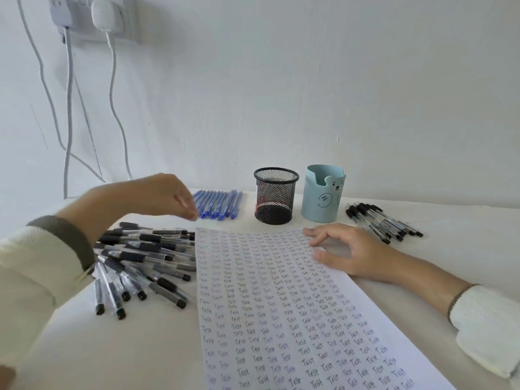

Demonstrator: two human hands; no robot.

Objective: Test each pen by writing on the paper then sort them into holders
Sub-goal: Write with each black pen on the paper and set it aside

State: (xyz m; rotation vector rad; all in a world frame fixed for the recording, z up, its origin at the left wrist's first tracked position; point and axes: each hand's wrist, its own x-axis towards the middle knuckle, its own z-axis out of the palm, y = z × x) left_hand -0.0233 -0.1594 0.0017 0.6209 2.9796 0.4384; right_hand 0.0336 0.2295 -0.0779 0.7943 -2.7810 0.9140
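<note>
A white sheet of paper [281, 305] covered in rows of the word "Test" lies in front of me. My right hand [346, 249] rests flat on its upper right edge, fingers spread, holding nothing. My left hand [166, 197] hovers above the table, fingertips close to a row of blue pens [218, 204], with nothing in it. A heap of black pens [140, 257] lies left of the paper. Behind the paper stand a black mesh holder [275, 196] and a light blue bear holder [323, 192]; I see no pens sticking out of either.
A smaller bunch of black pens [382, 220] lies right of the blue holder. A white wall rises right behind the table, with plugs [104, 12] and hanging cables [112, 94] at upper left.
</note>
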